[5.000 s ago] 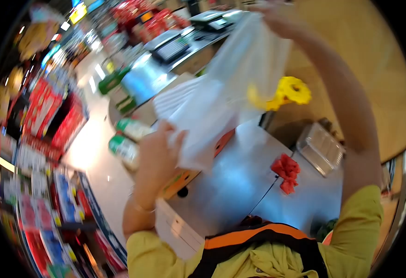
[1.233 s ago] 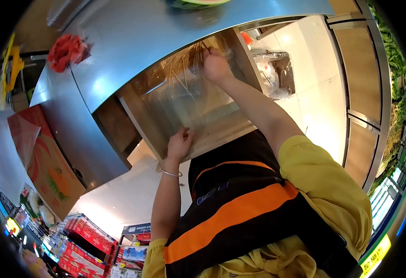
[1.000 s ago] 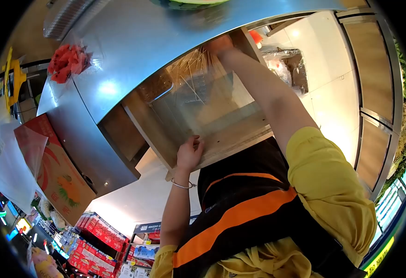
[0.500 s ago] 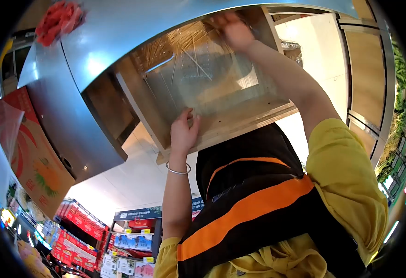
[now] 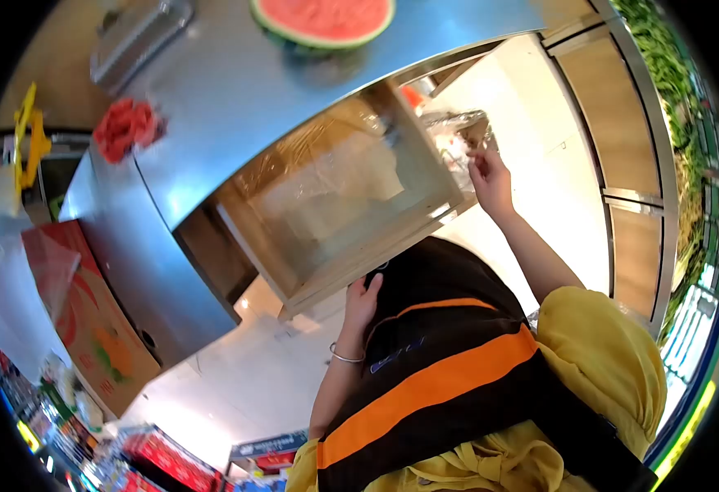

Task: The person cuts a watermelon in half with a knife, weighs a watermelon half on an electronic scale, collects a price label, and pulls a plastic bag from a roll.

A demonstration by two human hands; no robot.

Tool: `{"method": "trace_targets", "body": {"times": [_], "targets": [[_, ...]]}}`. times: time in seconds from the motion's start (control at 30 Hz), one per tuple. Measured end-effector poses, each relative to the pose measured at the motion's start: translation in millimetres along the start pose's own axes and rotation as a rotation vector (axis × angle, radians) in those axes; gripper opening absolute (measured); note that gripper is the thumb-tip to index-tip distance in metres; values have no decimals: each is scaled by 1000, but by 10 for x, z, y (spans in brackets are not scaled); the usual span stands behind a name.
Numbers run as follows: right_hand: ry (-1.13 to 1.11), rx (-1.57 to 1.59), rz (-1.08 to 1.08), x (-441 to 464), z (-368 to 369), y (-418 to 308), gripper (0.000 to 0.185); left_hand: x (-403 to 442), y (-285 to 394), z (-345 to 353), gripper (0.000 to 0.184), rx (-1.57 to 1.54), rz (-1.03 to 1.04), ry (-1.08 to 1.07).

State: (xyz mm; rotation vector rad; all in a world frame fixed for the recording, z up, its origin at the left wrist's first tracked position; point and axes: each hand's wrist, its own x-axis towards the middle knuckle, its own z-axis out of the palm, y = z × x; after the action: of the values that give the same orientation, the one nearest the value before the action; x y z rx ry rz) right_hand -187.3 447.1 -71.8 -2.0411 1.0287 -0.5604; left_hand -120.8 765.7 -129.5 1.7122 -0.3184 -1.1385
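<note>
An opened wooden drawer (image 5: 326, 275) juts out from beneath the metal counter, with clear plastic wrapping (image 5: 322, 139) towards its back. Close to the drawer's front edge and against the black apron, my left hand (image 5: 361, 305) is closed; a small dark thing seems to be at its fingertips, but I cannot make it out. Beyond the drawer's right side, my right hand (image 5: 492, 180) is over a plastic-lined bin (image 5: 478, 125). Its fingers are curled together, and whatever they hold, if anything, is too small to name.
On the metal counter (image 5: 212, 148) lie a cut watermelon (image 5: 326, 18), a crumpled red bundle (image 5: 124, 129) and a clear plastic tray (image 5: 142, 41). A printed carton (image 5: 89, 328) stands at the left. Wooden cabinet doors (image 5: 605, 115) line the right.
My right hand has left the drawer's back and moved right to the bin. The left hand has come off the drawer's inside front. The thin sticks no longer show, and the view has shifted.
</note>
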Motion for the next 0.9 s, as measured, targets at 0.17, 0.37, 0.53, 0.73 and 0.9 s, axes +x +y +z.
{"method": "trace_targets", "body": {"times": [0.17, 0.37, 0.53, 0.73, 0.9], "targets": [[-29, 36, 275, -244, -610, 612, 13, 559, 118, -264, 47, -90, -29, 65], [-227, -4, 341, -612, -959, 944, 15, 1427, 350, -642, 44, 84, -123, 247], [-435, -187, 333, -819, -1462, 1562, 24, 2102, 502, -844, 36, 52, -3, 596], [-536, -172, 479, -1001, -2374, 2771, 25, 2204, 1256, -240, 57, -233, 46, 630], [-665, -95, 421, -1053, -2931, 3728, 25, 2271, 829, 913, 21, 23, -52, 441]]}}
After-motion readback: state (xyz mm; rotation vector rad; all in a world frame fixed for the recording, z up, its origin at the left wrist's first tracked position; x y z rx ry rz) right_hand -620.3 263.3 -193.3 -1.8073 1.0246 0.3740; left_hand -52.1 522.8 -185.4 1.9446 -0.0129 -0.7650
